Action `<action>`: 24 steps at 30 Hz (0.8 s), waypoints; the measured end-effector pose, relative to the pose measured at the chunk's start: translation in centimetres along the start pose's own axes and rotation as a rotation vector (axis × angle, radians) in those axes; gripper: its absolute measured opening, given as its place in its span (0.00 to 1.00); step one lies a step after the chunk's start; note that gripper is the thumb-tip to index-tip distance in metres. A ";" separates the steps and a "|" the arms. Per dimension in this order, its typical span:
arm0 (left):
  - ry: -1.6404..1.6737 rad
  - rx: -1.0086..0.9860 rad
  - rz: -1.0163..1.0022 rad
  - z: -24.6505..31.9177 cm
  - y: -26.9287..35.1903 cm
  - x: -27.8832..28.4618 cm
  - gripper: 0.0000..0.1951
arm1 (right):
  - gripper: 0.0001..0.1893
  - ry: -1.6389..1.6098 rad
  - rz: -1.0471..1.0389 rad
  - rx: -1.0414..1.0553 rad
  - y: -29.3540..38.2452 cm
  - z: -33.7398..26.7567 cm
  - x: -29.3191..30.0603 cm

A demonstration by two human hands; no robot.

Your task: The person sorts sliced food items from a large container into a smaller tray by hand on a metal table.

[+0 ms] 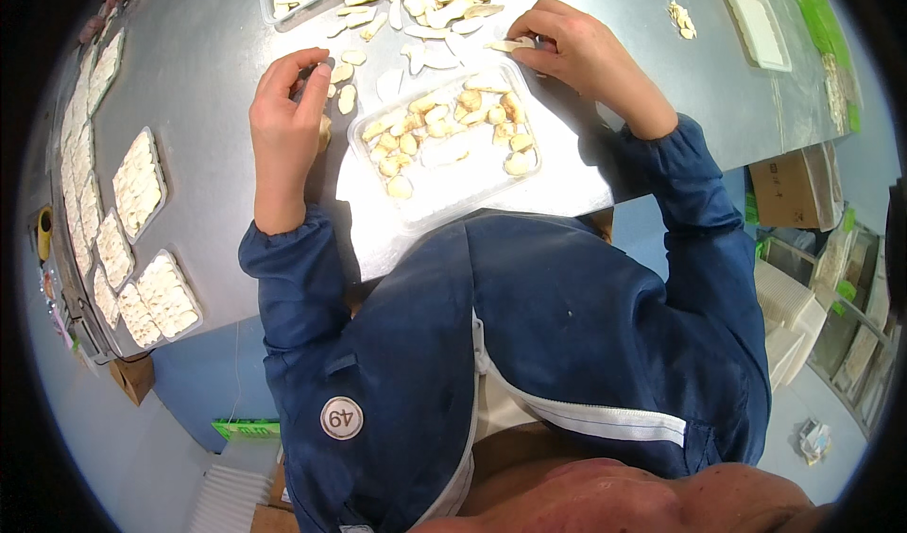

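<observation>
A clear plastic tray (446, 154) lies near the table's front edge, with pale sliced pieces of food, some browned, around its inner sides. Left of it, my left hand (290, 101) hovers with thumb and fingers curled, beside several loose slices (346, 98); whether it holds anything cannot be made out. Beyond the tray's right corner, my right hand (567, 44) pinches a pale slice (509, 45) between thumb and fingers. A loose heap of slices (439, 8) spreads over the metal table behind the tray.
Another clear tray (268, 1) full of slices stands at the back. Filled trays (138, 182) line the table's left side. At right are a small pile of pieces (682, 20) and a white tray (757, 26). Part of another person's hand (92, 28) shows at far upper left.
</observation>
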State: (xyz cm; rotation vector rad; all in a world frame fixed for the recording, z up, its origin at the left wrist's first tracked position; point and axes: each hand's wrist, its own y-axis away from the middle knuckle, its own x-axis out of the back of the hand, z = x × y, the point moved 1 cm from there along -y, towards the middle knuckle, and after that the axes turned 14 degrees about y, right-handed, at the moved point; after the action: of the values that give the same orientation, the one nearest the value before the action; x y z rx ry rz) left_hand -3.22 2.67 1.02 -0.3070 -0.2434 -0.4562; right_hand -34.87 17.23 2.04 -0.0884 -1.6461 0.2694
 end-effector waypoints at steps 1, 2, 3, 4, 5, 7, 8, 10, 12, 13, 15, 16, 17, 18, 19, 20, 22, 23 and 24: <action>0.004 0.017 0.003 0.0 0.1 0.1 0.10 | 0.10 -0.008 -0.025 0.000 0.1 0.1 0.2; 0.008 0.034 0.003 -0.1 0.1 0.0 0.10 | 0.10 -0.059 -0.084 -0.048 0.2 0.2 0.4; -0.007 0.020 -0.004 -0.1 0.2 0.0 0.10 | 0.10 -0.108 -0.139 -0.097 0.3 0.2 0.9; -0.022 0.006 -0.012 0.0 0.3 0.0 0.10 | 0.11 -0.157 -0.195 -0.147 0.5 0.2 1.4; -0.036 -0.009 -0.021 0.0 0.3 -0.1 0.10 | 0.11 -0.183 -0.194 -0.190 0.7 0.3 1.9; -0.038 -0.010 -0.014 0.0 0.4 -0.1 0.10 | 0.11 -0.240 -0.192 -0.268 1.2 0.4 2.8; -0.039 -0.010 -0.011 0.0 0.4 -0.1 0.10 | 0.11 -0.302 -0.140 -0.168 1.6 0.2 3.4; -0.025 -0.001 -0.019 0.0 0.3 -0.1 0.10 | 0.12 -0.403 -0.191 -0.185 2.0 -2.2 4.8; -0.018 0.003 -0.024 0.0 0.3 -0.1 0.10 | 0.12 -0.432 -0.243 -0.097 2.0 -4.8 6.0; -0.015 0.001 -0.025 0.0 0.3 -0.1 0.10 | 0.11 -0.448 -0.284 -0.076 2.2 -5.7 6.2; -0.001 -0.012 -0.024 0.0 0.3 -0.2 0.10 | 0.09 -0.470 -0.393 -0.143 2.8 -7.0 5.5; 0.010 -0.024 -0.023 0.0 0.2 -0.3 0.10 | 0.08 -0.493 -0.349 -0.173 3.2 -7.6 5.5; 0.020 -0.036 -0.022 0.0 0.2 -0.4 0.10 | 0.08 -0.500 -0.322 -0.189 3.4 -7.9 5.2; 0.006 -0.039 -0.030 0.0 0.2 -0.3 0.10 | 0.08 -0.507 -0.294 -0.203 3.6 -8.2 4.9; -0.009 -0.043 -0.039 -0.1 0.3 -0.1 0.10 | 0.08 -0.514 -0.267 -0.218 3.7 -8.5 4.8; -0.024 -0.046 -0.047 -0.1 0.3 0.0 0.10 | 0.07 -0.501 -0.299 -0.227 3.5 -8.8 4.9; -0.013 -0.011 -0.051 0.2 0.4 0.0 0.10 | 0.07 -0.503 -0.249 -0.225 3.6 -9.2 4.4; -0.008 0.007 -0.052 0.4 0.5 -0.1 0.10 | 0.07 -0.504 -0.225 -0.223 3.7 -9.4 4.2; -0.015 -0.042 -0.054 0.6 0.5 -0.2 0.09 | 0.07 -0.435 -0.214 -0.199 3.7 -9.5 4.1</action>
State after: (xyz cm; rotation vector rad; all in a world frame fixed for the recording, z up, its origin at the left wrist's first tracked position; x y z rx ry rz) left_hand -3.29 3.38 1.44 -0.3460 -0.2573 -0.5129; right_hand -26.22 22.82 5.82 -0.0018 -2.0945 -0.0456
